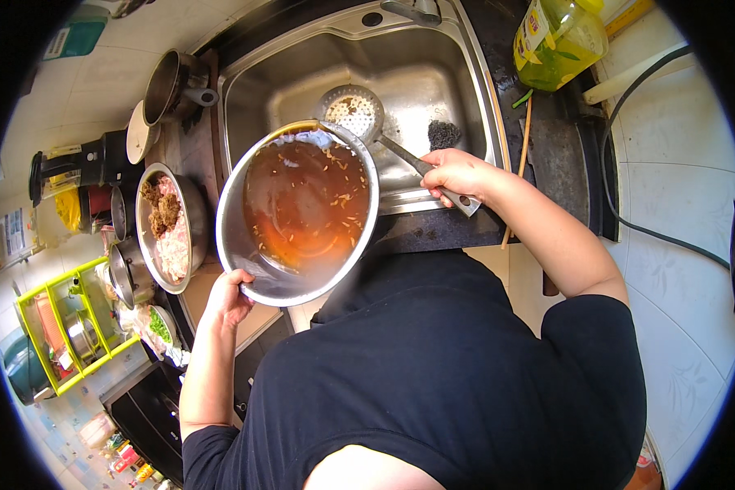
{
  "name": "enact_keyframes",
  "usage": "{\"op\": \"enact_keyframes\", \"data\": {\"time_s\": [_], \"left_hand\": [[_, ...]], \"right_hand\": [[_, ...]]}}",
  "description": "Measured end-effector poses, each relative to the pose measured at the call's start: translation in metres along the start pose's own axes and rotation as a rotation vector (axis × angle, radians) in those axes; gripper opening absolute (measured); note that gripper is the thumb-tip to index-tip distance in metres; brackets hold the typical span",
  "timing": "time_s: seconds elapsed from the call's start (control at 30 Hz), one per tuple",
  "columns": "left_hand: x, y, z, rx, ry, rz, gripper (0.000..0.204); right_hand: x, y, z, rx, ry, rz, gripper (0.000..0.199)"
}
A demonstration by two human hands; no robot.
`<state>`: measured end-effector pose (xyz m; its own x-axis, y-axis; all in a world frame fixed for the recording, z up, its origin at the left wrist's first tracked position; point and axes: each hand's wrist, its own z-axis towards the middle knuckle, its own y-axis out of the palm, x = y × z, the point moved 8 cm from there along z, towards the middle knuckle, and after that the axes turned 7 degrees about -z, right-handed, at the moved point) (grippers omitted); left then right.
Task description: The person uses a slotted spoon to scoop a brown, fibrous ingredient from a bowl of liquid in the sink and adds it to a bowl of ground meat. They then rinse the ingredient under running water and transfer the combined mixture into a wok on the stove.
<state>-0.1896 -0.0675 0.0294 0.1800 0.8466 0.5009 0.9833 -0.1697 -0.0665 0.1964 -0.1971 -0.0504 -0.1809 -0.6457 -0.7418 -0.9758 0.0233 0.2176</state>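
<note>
A large metal bowl (233, 211) is tilted toward the sink (290, 61), its far rim over the basin. Reddish-brown liquid (302, 200) with small pale bits floating in it fills much of the bowl. My left hand (232, 296) grips its near-left rim, thumb on the inside. In my right hand (459, 175) is the dark handle of a skimmer. The round perforated head of the skimmer (353, 121) is over the basin, just beyond the bowl's far rim, with pale bits on it. A dark scouring pad (443, 135) lies in the sink near my right hand.
To the left stands a metal bowl (194, 224) of minced meat with a brown clump, beside a pot (167, 90) and a small bowl of chopped greens (160, 325). A jug of yellow-green liquid (559, 49) and a chopstick (524, 139) are right of the sink.
</note>
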Motion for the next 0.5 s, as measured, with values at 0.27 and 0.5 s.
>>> {"op": "enact_keyframes", "data": {"time_s": [0.27,0.5], "left_hand": [[0.004,0.006,-0.005,0.002,-0.002,0.037,0.020],[0.002,-0.005,0.001,0.031,0.009,-0.011,0.019]], "right_hand": [[-0.003,0.001,-0.003,-0.021,0.034,-0.053,0.018],[-0.001,0.002,0.001,-0.029,0.025,-0.042,0.020]]}}
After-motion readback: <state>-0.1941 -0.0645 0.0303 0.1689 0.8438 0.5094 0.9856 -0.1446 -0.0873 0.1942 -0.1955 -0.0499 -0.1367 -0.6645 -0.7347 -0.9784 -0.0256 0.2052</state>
